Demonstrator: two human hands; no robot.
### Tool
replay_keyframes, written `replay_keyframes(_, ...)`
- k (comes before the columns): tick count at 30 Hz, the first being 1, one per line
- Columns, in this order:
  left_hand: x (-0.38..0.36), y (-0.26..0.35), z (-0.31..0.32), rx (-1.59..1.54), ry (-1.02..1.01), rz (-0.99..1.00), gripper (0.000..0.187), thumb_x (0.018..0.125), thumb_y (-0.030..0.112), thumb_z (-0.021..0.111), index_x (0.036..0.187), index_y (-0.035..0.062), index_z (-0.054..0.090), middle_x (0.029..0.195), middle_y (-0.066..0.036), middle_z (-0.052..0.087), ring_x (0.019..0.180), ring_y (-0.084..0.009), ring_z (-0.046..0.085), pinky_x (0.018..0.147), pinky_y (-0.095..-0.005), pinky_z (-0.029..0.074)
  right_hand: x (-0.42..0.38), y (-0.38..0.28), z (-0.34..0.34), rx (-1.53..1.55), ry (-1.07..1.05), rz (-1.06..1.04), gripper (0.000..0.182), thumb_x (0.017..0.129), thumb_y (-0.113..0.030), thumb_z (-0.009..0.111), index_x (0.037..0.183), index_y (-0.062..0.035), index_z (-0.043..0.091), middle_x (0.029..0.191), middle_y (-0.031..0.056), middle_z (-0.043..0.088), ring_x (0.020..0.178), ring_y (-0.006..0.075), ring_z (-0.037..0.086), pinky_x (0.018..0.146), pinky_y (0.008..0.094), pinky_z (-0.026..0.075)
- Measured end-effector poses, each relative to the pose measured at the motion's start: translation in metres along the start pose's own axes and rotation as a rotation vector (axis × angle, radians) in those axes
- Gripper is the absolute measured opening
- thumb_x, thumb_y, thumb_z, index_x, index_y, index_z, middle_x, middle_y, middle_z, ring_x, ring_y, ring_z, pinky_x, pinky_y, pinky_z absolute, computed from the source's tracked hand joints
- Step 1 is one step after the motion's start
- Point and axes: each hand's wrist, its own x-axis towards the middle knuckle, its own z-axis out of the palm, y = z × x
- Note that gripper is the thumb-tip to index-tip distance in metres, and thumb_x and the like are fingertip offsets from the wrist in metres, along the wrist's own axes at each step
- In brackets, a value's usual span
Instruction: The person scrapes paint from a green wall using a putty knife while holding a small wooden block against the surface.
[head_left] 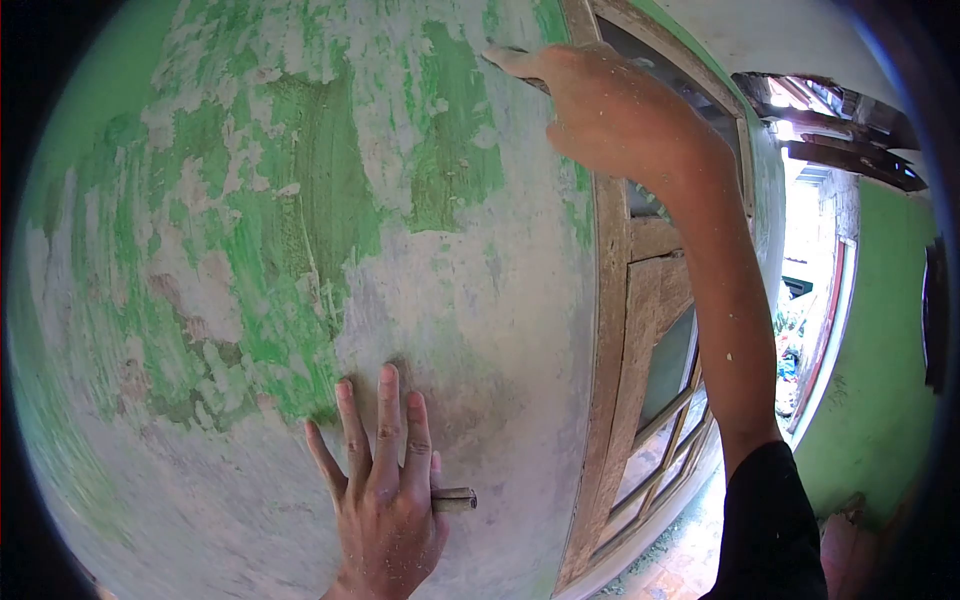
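A wall [470, 300] with patchy green paint and bare grey-white plaster fills the view in front of me. High up, near the wooden frame, my right hand [610, 105] is closed, its index finger stretched along a thin, dark-edged scraper [515, 49] against the wall. Most of that tool is hidden by the fingers. Lower down, my left hand [385, 500] lies against the plaster with its fingers spread. From under its thumb side juts a short grey-brown stick-like piece [457, 499], pinned between hand and wall; its other end is hidden. Pale dust specks both hands.
Just right of the plaster stands a wooden window frame [610, 400] with glass panes and slats. Beyond it, a bright doorway [800, 290] opens beside another green wall [880, 350]. Broken ceiling timbers [850, 140] hang at upper right.
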Motion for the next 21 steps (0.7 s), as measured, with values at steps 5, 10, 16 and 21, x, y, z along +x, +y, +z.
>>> replay_keyframes(5, 0.001, 0.003, 0.003, 0.004, 0.002, 0.003, 0.061, 0.087, 0.002, 0.057, 0.146, -0.0055, 0.044, 0.165, -0.021, 0.021, 0.15, -0.052, 0.009, 0.116, -0.0718, 0.006, 0.016, -0.023, -0.039, 0.146, -0.351, 0.239, 0.076, 0.077, 0.008, 0.05, 0.148, -0.0193, 0.051, 0.083, 0.0237, 0.067, 0.064, 0.0282, 0.064, 0.07, 0.0404, 0.053)
replay_keyframes(10, 0.002, 0.008, 0.005, 0.022, 0.02, -0.012, 0.059, 0.087, 0.001, 0.057, 0.145, -0.0064, 0.045, 0.164, -0.021, 0.021, 0.15, -0.0525, 0.009, 0.116, -0.0718, 0.005, 0.009, -0.015, -0.029, 0.152, -0.229, 0.16, 0.075, 0.078, 0.007, 0.05, 0.148, -0.0198, 0.051, 0.082, 0.0237, 0.066, 0.062, 0.0274, 0.062, 0.066, 0.0398, 0.051)
replay_keyframes(16, 0.001, 0.007, 0.004, 0.006, 0.02, -0.016, 0.059, 0.088, 0.003, 0.057, 0.145, -0.006, 0.046, 0.165, -0.021, 0.021, 0.151, -0.051, 0.01, 0.116, -0.0712, 0.003, -0.001, -0.003, 0.001, -0.005, 0.143, -0.142, 0.076, 0.076, 0.008, 0.05, 0.147, -0.0189, 0.052, 0.069, 0.0222, 0.062, 0.056, 0.0242, 0.062, 0.059, 0.0371, 0.051)
replay_keyframes(21, 0.001, 0.005, 0.0, -0.011, -0.031, -0.04, 0.059, 0.089, 0.004, 0.056, 0.145, -0.006, 0.045, 0.165, -0.02, 0.02, 0.151, -0.0502, 0.009, 0.116, -0.0709, 0.002, 0.009, -0.015, -0.024, 0.119, -0.272, 0.23, 0.076, 0.076, 0.009, 0.05, 0.147, -0.0191, 0.052, 0.082, 0.0256, 0.066, 0.069, 0.0301, 0.068, 0.068, 0.0415, 0.053)
